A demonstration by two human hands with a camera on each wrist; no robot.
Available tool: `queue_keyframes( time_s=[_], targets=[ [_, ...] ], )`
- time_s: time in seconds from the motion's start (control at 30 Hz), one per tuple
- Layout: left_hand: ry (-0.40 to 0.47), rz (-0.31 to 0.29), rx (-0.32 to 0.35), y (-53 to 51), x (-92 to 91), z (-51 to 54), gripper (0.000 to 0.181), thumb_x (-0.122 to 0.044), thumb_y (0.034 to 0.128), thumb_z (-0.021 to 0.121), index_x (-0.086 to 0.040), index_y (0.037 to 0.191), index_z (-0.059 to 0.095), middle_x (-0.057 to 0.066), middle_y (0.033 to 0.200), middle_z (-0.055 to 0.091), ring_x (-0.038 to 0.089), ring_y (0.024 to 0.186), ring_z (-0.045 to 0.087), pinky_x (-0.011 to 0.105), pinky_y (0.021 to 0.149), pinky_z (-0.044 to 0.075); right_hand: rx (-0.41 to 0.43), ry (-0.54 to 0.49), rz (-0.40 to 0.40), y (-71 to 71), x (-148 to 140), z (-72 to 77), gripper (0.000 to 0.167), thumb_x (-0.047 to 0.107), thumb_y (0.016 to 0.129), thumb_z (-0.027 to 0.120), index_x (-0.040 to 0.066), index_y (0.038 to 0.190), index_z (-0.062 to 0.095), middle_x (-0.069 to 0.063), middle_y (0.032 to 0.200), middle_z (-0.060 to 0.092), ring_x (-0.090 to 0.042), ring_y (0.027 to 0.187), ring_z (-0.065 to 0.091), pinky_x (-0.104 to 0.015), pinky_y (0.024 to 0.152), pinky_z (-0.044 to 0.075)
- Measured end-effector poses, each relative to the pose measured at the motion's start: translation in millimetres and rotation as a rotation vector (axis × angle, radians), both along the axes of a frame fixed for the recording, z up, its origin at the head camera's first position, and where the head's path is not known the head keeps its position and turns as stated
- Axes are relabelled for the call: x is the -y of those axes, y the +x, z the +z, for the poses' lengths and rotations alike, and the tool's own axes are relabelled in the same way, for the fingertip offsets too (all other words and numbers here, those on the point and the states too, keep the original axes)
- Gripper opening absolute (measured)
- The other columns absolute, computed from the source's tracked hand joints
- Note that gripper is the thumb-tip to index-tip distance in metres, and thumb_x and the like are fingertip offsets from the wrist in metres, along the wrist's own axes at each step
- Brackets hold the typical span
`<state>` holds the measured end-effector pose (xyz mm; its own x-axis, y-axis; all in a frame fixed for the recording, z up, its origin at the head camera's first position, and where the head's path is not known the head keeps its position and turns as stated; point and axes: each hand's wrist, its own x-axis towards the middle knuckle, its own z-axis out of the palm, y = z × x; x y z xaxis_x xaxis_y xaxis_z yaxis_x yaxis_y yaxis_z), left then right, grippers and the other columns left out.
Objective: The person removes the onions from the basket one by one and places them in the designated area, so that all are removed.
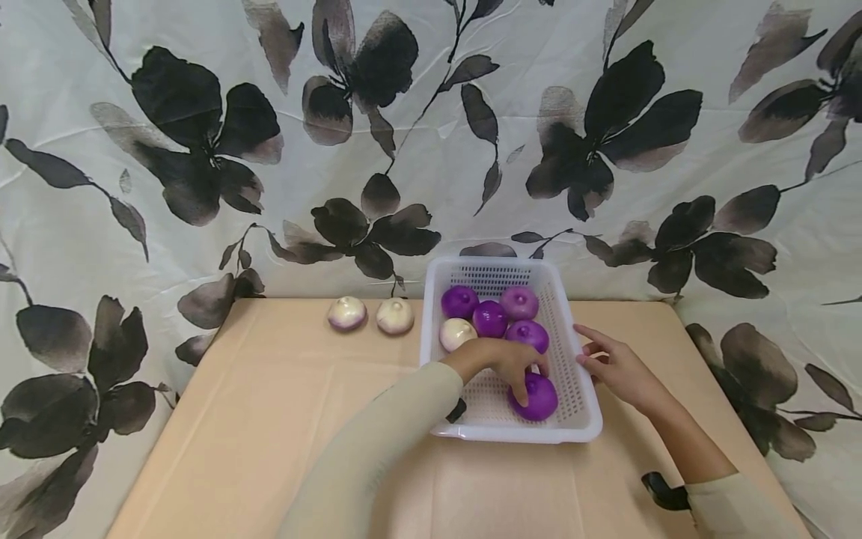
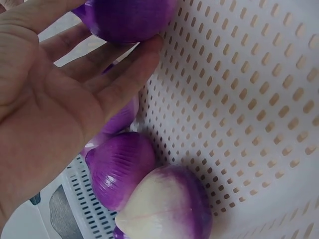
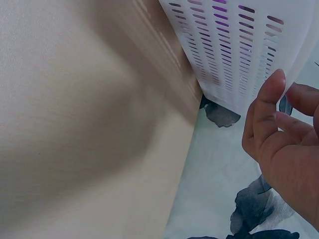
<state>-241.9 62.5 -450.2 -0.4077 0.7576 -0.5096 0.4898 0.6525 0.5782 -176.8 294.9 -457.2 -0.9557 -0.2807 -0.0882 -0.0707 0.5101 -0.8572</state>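
Note:
A white perforated basket (image 1: 494, 432) holds several purple onions (image 1: 490, 319) and one pale onion (image 1: 457, 334). Inside it, the left hand (image 1: 515, 363) has its fingers curled round a purple onion (image 1: 536, 397) near the basket's front end. In the left wrist view, the left hand (image 2: 65, 84) touches that onion (image 2: 127, 17) at the top, with other onions (image 2: 122, 169) beyond. At the basket's right rim, the right hand (image 1: 619, 374) pinches the edge between thumb and fingers; in the right wrist view, the right hand (image 3: 286, 129) is at the rim of the basket (image 3: 234, 50).
Two pale onions with purple undersides (image 1: 347, 314) (image 1: 395, 317) lie on the table (image 1: 269, 419) left of the basket. Behind the table hangs a white cloth (image 1: 471, 195) with dark flowers. A black strap (image 1: 665, 492) is at the right wrist.

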Motion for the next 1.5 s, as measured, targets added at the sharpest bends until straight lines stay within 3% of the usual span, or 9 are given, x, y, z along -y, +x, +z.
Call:
queue_keyframes(
  time_s=[0.13,0.53,0.73,0.9,1.0,1.1,1.23,1.5],
  targets=[
    [0.011,-0.006,0.003,-1.2,2.3,1.1,0.064,-0.019,0.0846,0.086,-0.015,0.142,0.059,0.003,0.136,0.062,0.012,0.121,0.061,0.019,0.093,0.054,-0.001,0.007,-0.004,-0.1,0,1.3,0.064,0.005,0.103,0.059,-0.004,0.159,0.029,-0.028,0.114,0.059,-0.026,0.09,0.068,-0.029,0.069,0.063],
    [0.104,-0.041,-0.044,-3.8,14.9,16.3,0.062,-0.024,0.0838,0.087,-0.017,0.14,0.062,-0.001,0.136,0.062,0.01,0.124,0.057,0.023,0.104,0.049,0.005,0.011,-0.003,-1.2,0,3.1,0.064,0.004,0.103,0.059,-0.005,0.159,0.029,-0.028,0.114,0.059,-0.025,0.089,0.068,-0.029,0.069,0.062],
    [0.13,0.034,-0.053,-1.5,29.3,28.9,0.07,-0.023,0.0827,0.087,-0.023,0.146,0.058,-0.002,0.151,0.054,0.013,0.135,0.053,0.027,0.11,0.047,0.002,0.01,-0.001,-2.0,-1,2.7,0.063,0.004,0.103,0.059,-0.006,0.159,0.029,-0.028,0.113,0.058,-0.021,0.087,0.067,-0.029,0.068,0.062],
    [0.206,0.084,0.001,-0.1,42.3,39.5,0.071,-0.017,0.0813,0.088,-0.021,0.146,0.058,-0.001,0.151,0.055,0.015,0.136,0.053,0.029,0.111,0.047,0.009,0.015,-0.004,-1.8,-1,2.4,0.064,0.005,0.104,0.059,-0.004,0.159,0.029,-0.027,0.114,0.058,-0.024,0.089,0.067,-0.028,0.069,0.062],
    [0.262,0.079,-0.003,-0.3,52.2,47.9,0.071,-0.016,0.0813,0.088,-0.02,0.146,0.059,-0.003,0.148,0.057,0.015,0.134,0.055,0.029,0.109,0.049,0.012,0.012,-0.005,-1.7,0,1.8,0.064,0.005,0.103,0.059,-0.004,0.159,0.029,-0.027,0.114,0.058,-0.024,0.089,0.067,-0.029,0.07,0.062],
    [0.293,0.075,-0.053,-0.5,65.8,56.7,0.071,-0.019,0.0815,0.088,-0.022,0.146,0.059,-0.003,0.146,0.058,0.016,0.132,0.056,0.029,0.108,0.05,0.016,0.005,-0.005,-1.5,1,2.2,0.064,0.004,0.103,0.059,-0.005,0.159,0.029,-0.027,0.113,0.058,-0.025,0.088,0.067,-0.03,0.07,0.062],
    [0.305,0.112,-0.114,0.8,86.4,66.8,0.072,-0.024,0.0808,0.088,-0.025,0.146,0.058,0.0,0.146,0.058,0.019,0.132,0.056,0.031,0.106,0.051,0.02,0.01,-0.007,-0.8,4,3.0,0.064,0.003,0.103,0.059,-0.005,0.159,0.029,-0.028,0.114,0.058,-0.027,0.089,0.067,-0.03,0.07,0.062],
    [0.418,0.193,-0.15,11.4,132.4,78.6,0.07,-0.02,0.0817,0.086,-0.016,0.145,0.057,0.006,0.139,0.06,0.021,0.119,0.062,0.035,0.101,0.056,0.015,0.012,-0.01,2.9,3,1.8,0.065,0.004,0.103,0.059,-0.006,0.159,0.028,-0.028,0.115,0.058,-0.025,0.089,0.067,-0.029,0.07,0.062]
  ],
)
